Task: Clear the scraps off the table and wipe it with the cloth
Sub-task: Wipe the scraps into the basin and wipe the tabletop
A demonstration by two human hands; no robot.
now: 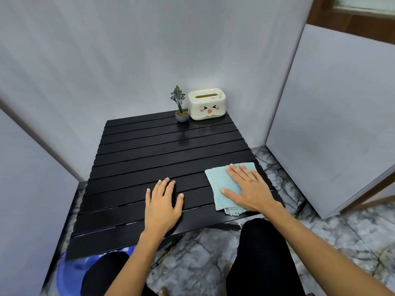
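A: State the colour of the slatted table and of the cloth on it.
B: Table: black. Cloth: pale aqua.
A: Items at the table's far edge?
B: Tissue box: cream, pink-cheeked face print. Flower pot: grey.

- One view only, worn on the head (wide-angle, edges bowed), looking forward and steeply down.
- Close over the near edge of the table; far corner probably against the walls.
- No second view shares anything.
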